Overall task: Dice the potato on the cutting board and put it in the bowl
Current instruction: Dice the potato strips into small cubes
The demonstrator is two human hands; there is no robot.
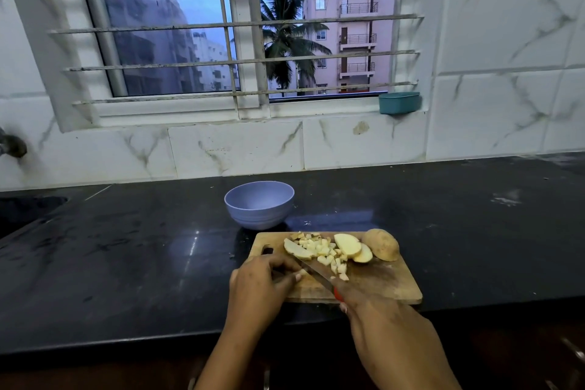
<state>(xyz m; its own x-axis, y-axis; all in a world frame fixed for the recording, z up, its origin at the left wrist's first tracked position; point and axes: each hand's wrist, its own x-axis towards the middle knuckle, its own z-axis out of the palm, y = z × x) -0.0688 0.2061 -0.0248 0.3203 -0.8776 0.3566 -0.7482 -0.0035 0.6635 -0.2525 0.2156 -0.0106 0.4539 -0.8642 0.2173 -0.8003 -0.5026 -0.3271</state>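
A wooden cutting board point(386, 282) lies at the counter's front edge. On it are a pile of diced potato point(323, 252), a few pale slices point(348, 245) and an uncut potato end with skin point(381, 244) at the far right. My right hand point(386, 336) grips a red-handled knife point(316, 272), its blade pointing left across the board beside the dice. My left hand point(262, 288) rests curled on the board's left part, fingertips touching a small piece by the blade. A lilac bowl point(259, 203) stands just behind the board and looks empty.
The black counter point(126, 247) stretches left and right of the board. A sink edge point(28, 209) shows at the far left. A teal tub point(399, 103) sits on the window sill above the tiled wall.
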